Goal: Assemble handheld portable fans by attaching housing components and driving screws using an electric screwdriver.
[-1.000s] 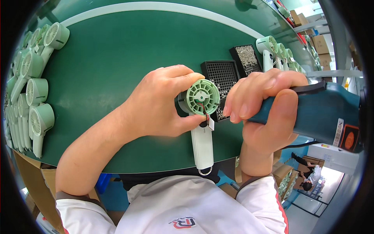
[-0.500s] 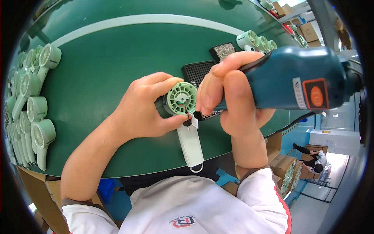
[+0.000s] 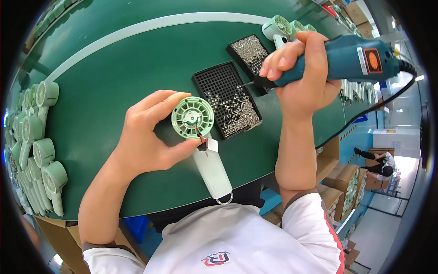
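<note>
My left hand (image 3: 148,132) is closed around the round head of a light green handheld fan (image 3: 192,117). Its ribbed inside with red and black wires faces up, and its pale handle (image 3: 213,173) points toward me, ending in a metal ring. My right hand (image 3: 303,75) grips a teal electric screwdriver (image 3: 346,59). The thin bit points left, with its tip over a black perforated screw tray (image 3: 227,98) beside the fan. Small silver screws (image 3: 239,116) lie heaped in the tray's near part. Whether a screw sits on the bit is too small to tell.
A second black tray (image 3: 250,50) full of screws stands farther back. Many similar fans (image 3: 44,150) are piled along the left edge, and several (image 3: 277,27) stand at the far right. The screwdriver's black cable (image 3: 378,106) loops down on the right. Cardboard boxes (image 3: 340,178) stand beyond the table edge.
My right hand has carried the screwdriver from the fan up and away to the screw tray. The fan in my left hand appears farther left.
</note>
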The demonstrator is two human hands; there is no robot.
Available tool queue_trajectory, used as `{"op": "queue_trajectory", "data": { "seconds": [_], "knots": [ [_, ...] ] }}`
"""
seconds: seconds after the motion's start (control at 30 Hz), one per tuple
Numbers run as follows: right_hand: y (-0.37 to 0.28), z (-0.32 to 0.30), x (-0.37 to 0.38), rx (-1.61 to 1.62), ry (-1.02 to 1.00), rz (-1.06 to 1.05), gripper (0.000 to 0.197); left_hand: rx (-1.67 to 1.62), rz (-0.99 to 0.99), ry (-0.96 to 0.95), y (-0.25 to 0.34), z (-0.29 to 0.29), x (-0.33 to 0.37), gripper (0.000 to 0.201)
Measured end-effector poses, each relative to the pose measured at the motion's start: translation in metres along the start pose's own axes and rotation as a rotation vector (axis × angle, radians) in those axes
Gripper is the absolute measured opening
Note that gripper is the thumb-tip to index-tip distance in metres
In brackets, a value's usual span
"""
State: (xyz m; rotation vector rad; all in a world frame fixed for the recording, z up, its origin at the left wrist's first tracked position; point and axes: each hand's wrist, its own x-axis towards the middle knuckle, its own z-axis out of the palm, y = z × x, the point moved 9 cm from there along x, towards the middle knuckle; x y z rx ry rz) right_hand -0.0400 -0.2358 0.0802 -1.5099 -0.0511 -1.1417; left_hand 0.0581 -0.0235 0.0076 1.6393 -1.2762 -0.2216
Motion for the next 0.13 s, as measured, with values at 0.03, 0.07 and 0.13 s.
{"op": "queue_trajectory", "data": {
  "seconds": [0.03,0.07,0.13],
  "knots": [
    [0.0035,-0.0003,0.0009,0.000,-0.020,-0.008,0.028,0.010,-0.004,0.002,-0.0006,-0.0003,0.0001,0.057],
    [0.0065,-0.0026,0.0011,-0.004,-0.012,-0.005,0.028,0.020,-0.007,0.005,-0.0014,-0.0006,-0.0002,0.057],
    [0.0118,-0.0045,0.0001,0.022,-0.013,0.027,0.027,0.024,0.002,-0.010,-0.0016,0.0007,0.0001,0.058]
  ]
}}
